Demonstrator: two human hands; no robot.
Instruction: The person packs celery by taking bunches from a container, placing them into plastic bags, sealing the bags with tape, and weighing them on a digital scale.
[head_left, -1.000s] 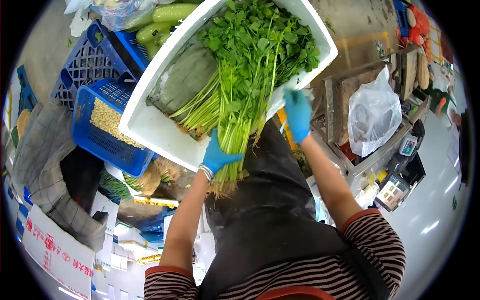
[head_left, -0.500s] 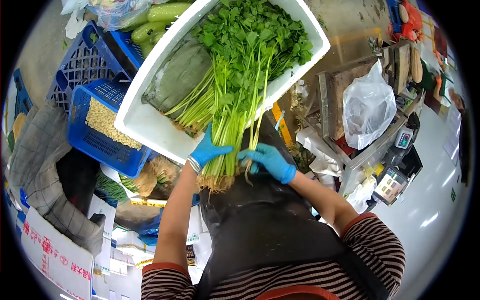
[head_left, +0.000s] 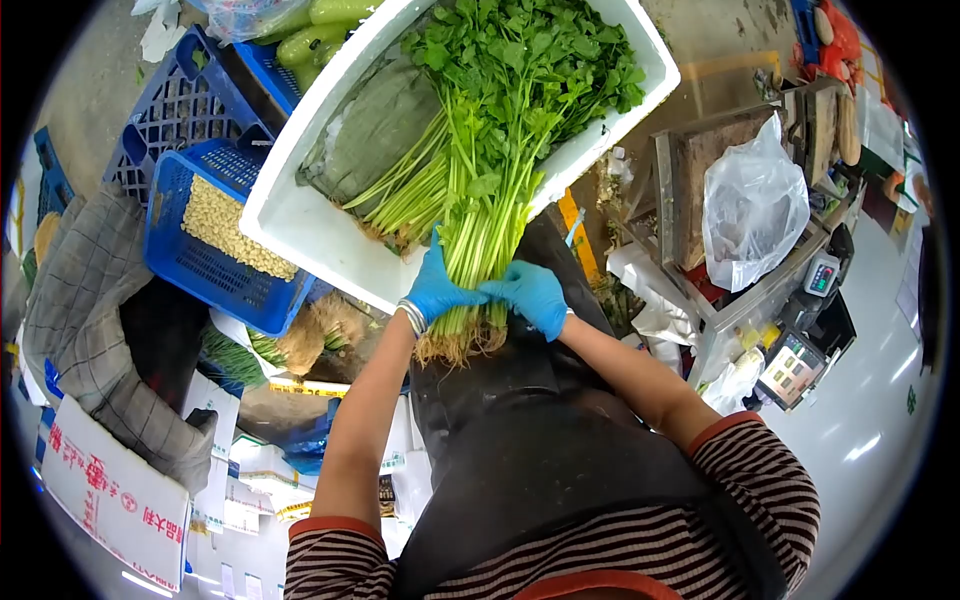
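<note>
My left hand, in a blue glove, is closed around a bunch of celery just above its stringy roots. From the other side my right hand, also in a blue glove, presses its closed fingers against the lower stems. The roots hang below both hands, over the dark apron. The bunch's leaves lie in a white foam box. More celery stems rest inside it, beside a grey-green bundle whose kind I cannot make out.
On the left stand a blue basket of pale beans or kernels and a dark blue crate. Long green gourds lie behind. At right are a clear plastic bag, wooden boards and a scale.
The few loose stalks in my right hand have come against the bunch in my left hand. My right hand has moved in beside the left. The view has shifted slightly.
</note>
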